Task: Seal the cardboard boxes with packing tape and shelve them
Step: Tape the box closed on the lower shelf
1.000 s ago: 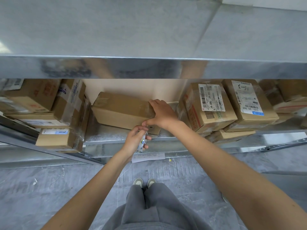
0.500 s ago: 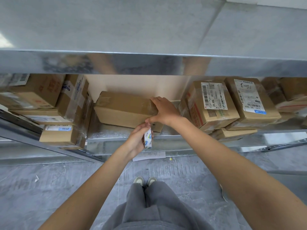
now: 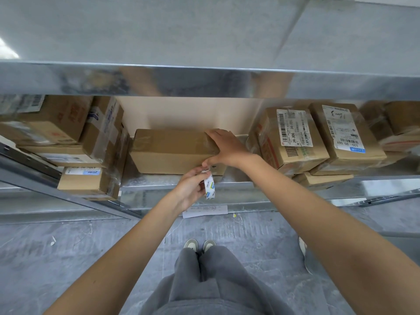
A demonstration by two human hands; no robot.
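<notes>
White tape roll (image 3: 209, 187) sits pinched in your left hand (image 3: 189, 189), while your right hand (image 3: 227, 148) lies with straight fingers on the cardboard box (image 3: 168, 151) at twelve o'clock on the metal shelf (image 3: 159, 181).

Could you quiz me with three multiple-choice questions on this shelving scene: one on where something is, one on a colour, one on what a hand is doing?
1. Where is the plain box?
A. on the floor
B. on the metal shelf
C. on the person's lap

2. What colour are the trousers?
A. grey
B. red
C. white

3. What is the left hand doing?
A. hanging idle
B. pressing the floor
C. holding the tape roll

Answers: B, it sits between stacked parcels on the shelf; A, grey fabric shows below; C, its fingers curl round the roll while the right hand rests on the box.
</notes>
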